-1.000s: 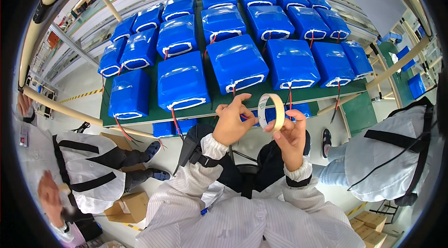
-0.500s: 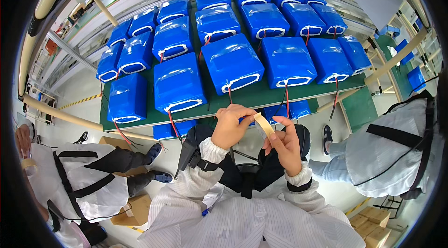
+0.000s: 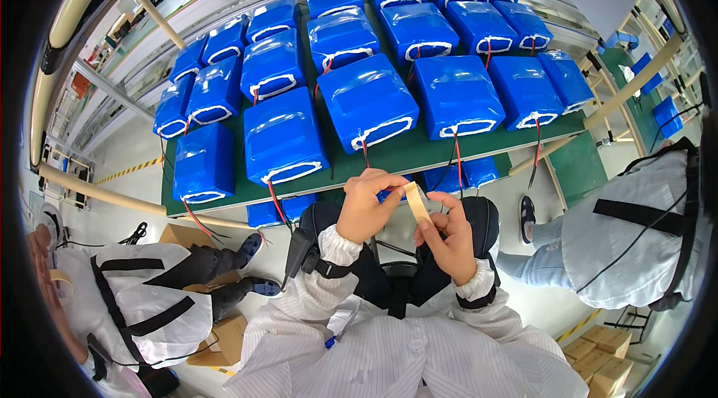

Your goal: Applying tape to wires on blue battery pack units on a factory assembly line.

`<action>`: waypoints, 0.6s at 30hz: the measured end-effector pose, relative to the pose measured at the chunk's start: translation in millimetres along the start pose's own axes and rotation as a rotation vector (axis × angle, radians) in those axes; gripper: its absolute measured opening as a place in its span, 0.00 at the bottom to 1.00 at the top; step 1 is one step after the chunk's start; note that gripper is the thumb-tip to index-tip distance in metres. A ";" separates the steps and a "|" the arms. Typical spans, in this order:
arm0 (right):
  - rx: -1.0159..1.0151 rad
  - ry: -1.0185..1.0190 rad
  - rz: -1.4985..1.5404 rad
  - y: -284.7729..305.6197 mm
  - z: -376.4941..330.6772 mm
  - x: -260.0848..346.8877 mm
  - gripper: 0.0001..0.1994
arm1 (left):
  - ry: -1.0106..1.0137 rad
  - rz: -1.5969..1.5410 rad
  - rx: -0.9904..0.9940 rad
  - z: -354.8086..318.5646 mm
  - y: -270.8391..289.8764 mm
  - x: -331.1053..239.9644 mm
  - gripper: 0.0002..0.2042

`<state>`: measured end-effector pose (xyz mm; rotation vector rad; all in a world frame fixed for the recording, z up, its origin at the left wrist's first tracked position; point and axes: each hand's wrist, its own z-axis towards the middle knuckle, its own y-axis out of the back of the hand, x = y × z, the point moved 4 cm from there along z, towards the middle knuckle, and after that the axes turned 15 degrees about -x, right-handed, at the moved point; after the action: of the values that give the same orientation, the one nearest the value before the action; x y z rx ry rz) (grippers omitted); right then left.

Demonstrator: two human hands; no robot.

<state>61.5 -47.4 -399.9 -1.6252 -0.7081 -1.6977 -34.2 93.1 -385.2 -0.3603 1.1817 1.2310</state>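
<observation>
Between my hands is a curved band of pale yellow tape (image 3: 416, 202), which looks like a roll seen nearly edge-on. My left hand (image 3: 366, 207) pinches its upper end between thumb and fingers. At the lower end, the thumb of my right hand (image 3: 452, 241) presses on the tape, with its other fingers curled behind. Just beyond my hands stands a blue-wrapped battery pack (image 3: 370, 99) with a white-edged end facing me. Its red and black wires (image 3: 365, 155) hang down toward my left hand, which hides their lower part.
Several more blue packs (image 3: 286, 132) stand in rows on the green table (image 3: 344, 179), wires hanging over its near edge. Others sit on a lower level. Co-workers in white coats are at the left (image 3: 161, 278) and right (image 3: 636, 226). Cardboard boxes (image 3: 598, 353) lie on the floor.
My right hand has shifted slightly left and down, its fingers curling in more around the tape. The tape is turned a little more upright. My left hand stays nearly in place.
</observation>
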 end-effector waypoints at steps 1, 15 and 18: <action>-0.001 -0.007 0.009 -0.2 -0.6 -1.2 0.21 | -0.011 0.001 0.002 -0.2 0.5 -0.7 0.06; -0.025 -0.517 0.573 -22.5 23.3 -28.3 0.12 | -0.110 0.100 0.001 -13.5 -1.4 -12.9 0.04; -0.097 -0.526 0.428 -18.2 36.9 -30.4 0.12 | -0.192 0.159 0.035 -17.1 0.9 -15.7 0.04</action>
<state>70.5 -4.5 -426.1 -2.1408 -0.4675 -1.0203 -41.6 72.1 -378.7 -0.1200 1.0800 1.3491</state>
